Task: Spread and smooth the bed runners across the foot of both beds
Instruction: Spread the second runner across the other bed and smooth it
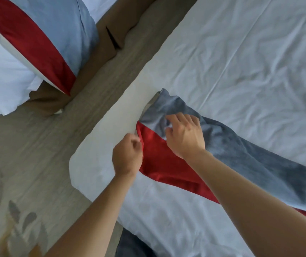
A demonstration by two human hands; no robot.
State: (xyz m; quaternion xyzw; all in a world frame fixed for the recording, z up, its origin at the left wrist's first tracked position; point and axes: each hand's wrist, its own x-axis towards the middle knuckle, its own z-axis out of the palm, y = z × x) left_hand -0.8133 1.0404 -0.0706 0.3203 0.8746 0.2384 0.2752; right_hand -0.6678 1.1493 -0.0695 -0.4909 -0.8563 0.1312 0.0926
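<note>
A red and grey-blue bed runner (241,156) lies bunched and creased across the near bed's white sheet (241,62), its end close to the bed's left edge. My left hand (127,156) pinches the red edge of that end with curled fingers. My right hand (184,134) grips a fold of the grey-blue part just right of it. A second runner (42,34) of the same colours lies flat over the foot of the other bed at the upper left, hanging down its side.
A grey wood-look floor aisle (37,145) runs between the two beds. The far bed has a brown skirt (100,58). A patterned rug (15,229) covers the floor at the lower left. Dark fabric (131,245) shows at the bottom edge.
</note>
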